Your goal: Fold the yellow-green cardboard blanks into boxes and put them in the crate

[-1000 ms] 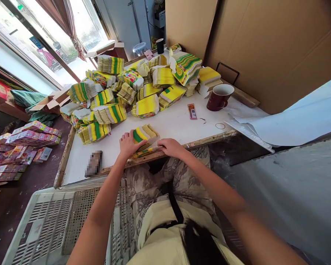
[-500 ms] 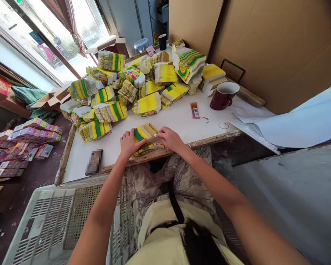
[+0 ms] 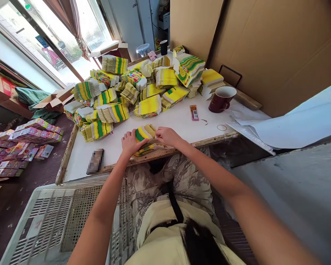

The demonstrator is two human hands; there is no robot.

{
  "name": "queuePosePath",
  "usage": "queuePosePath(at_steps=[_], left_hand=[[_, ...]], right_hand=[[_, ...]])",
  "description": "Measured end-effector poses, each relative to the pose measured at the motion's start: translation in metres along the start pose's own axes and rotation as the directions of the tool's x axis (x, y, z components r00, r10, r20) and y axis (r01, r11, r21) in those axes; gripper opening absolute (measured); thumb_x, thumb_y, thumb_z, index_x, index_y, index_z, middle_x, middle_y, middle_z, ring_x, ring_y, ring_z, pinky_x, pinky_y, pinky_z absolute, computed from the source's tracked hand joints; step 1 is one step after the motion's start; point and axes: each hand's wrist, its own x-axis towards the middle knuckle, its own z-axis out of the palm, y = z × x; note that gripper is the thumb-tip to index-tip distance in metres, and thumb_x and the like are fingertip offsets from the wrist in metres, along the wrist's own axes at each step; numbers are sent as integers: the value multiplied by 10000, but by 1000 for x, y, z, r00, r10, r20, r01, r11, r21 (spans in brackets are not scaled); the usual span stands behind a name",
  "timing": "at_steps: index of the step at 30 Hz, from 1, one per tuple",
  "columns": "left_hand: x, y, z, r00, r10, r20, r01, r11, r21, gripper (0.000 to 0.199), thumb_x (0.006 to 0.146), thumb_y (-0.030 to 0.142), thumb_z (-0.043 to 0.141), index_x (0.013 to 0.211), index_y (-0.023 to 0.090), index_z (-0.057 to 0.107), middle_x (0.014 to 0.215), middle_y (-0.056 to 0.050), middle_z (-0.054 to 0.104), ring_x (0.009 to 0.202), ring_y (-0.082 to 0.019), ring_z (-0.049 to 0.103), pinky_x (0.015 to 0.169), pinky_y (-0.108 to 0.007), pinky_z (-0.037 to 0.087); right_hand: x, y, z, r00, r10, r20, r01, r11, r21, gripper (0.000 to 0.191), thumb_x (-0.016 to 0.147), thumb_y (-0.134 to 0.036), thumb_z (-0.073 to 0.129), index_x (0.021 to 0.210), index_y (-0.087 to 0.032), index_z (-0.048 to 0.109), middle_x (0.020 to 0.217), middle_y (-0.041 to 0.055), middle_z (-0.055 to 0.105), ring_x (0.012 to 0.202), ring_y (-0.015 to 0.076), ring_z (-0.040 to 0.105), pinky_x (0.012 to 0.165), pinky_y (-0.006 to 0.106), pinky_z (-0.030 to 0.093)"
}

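Note:
Near the front edge of the white table (image 3: 121, 154), a stack of flat yellow-and-green cartons (image 3: 143, 133) stands between my hands. My left hand (image 3: 131, 142) grips the stack's left side, thumb along the near face and fingers over the far side. At the right end of the stack, my right hand (image 3: 168, 137) has its fingertips pinched together against the cartons' edges. Whatever thin part those fingertips hold is too small to make out. Several more yellow carton bundles (image 3: 147, 106) are heaped just beyond my hands.
A dark red mug (image 3: 220, 101), a small pink-and-orange packet (image 3: 194, 112) and a rubber band (image 3: 221, 127) lie to the right. A phone (image 3: 95, 161) rests at the front left. Below it stands a white plastic crate (image 3: 38, 189). Large cardboard sheets (image 3: 253, 48) lean at the right.
The right hand has shifted slightly left along the end of the carton stack. My left hand keeps its hold on the stack. The view has tilted a little.

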Motion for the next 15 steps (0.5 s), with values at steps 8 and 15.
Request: queuePosePath(at_steps=[8,15], left_hand=[[0,-1,2,1000,-7,-17,7,1000,3,778,837,751,422,1382,196,426,1251,-169,555,1189,-350,503,962,-432,379],[1,0,5,999,-25,-21,27,998,65,820,851,769,361,1402,163,395,1258,-193,551,1181,-348,507,951,-428,385]], right_hand=[[7,-17,5,986,151,65,-143,983,-118,261,876,-239,547,1039,-111,705,1063,182,698,940,265,660,770,314,457],[27,-22,11,953,270,136,-251,957,-145,368,903,-328,472,1065,-130,736,1064,201,727,1027,308,670,846,350,496]])
